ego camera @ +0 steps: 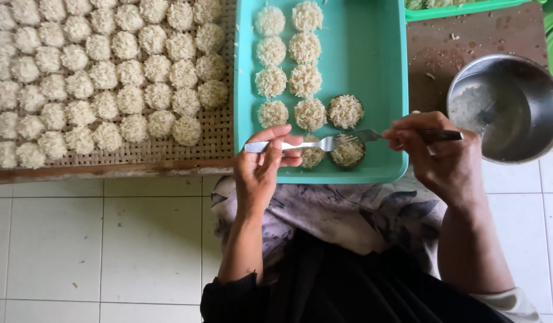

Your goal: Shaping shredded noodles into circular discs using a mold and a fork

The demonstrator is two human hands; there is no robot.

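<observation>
My left hand (261, 167) grips a silver fork (300, 145) by its handle, tines pointing right. In my right hand (441, 155) is a second fork (372, 135), tines pointing left. Both sets of tines meet over a round noodle cake in a small dark mould (347, 153) at the near edge of a turquoise plastic tray (378, 54). The tray holds several round noodle cakes (305, 81) in two columns, plus one (345, 111) in a dark mould beside them. Another cake (312, 157) lies partly hidden under the left fork.
A woven bamboo tray (219, 134) at left carries several rows of pale noodle cakes (109, 72). A steel bowl (506, 107) stands at right on a brown surface. A green tray edge (462, 9) shows at the top. White floor tiles (79, 239) lie below; my patterned lap is beneath the tray.
</observation>
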